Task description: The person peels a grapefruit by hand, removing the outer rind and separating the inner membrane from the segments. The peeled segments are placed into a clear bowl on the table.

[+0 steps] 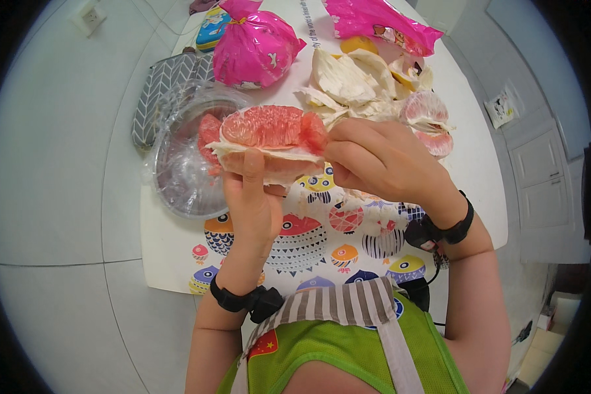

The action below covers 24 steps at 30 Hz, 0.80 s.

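Note:
My left hand (254, 197) holds a large piece of pink pomelo (263, 129) from below, its thumb lying over the white membrane. The pulp faces up, bared of its skin. At the right end of the piece, my right hand (381, 157) has its fingers bent together against the pulp and membrane; what lies between the fingertips is hidden. Just left of the held piece, peeled pomelo pulp (209, 135) sits at a plastic-lined bowl (192, 197). White scraps of membrane (381, 216) lie on the fish-patterned tabletop below my right hand.
Thick pomelo peel (344, 81) is heaped at the back right, beside more pomelo segments (426, 108). A tied pink plastic bag (256, 49) stands behind the bowl, near a grey patterned pouch (162, 83) and a blue case (211, 29). Another pink bag (384, 22) lies at the far right.

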Motion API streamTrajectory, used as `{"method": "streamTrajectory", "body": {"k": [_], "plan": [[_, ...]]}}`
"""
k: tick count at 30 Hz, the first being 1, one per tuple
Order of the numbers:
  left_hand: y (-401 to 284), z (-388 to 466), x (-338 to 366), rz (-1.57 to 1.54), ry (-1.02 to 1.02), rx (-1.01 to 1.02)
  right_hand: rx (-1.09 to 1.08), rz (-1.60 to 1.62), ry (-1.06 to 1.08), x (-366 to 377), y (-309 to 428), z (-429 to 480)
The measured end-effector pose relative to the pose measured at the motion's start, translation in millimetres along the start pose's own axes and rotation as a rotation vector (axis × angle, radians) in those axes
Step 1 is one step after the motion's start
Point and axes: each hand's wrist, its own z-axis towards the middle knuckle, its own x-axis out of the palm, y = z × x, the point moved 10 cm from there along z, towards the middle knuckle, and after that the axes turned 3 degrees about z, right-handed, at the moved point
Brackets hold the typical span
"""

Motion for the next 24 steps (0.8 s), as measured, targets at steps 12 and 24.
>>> {"method": "streamTrajectory", "body": {"k": [12,24], "plan": [[-20.7,-12.7,-7.5,0.104,0.036,0.303,0.816,1.109,-0.236,35.3,-53.7,-15.8],[-17.0,0.0,18.0,0.24,0.132,0.102,0.604,0.842,-0.31,3.3,-54.7,-9.8]]}}
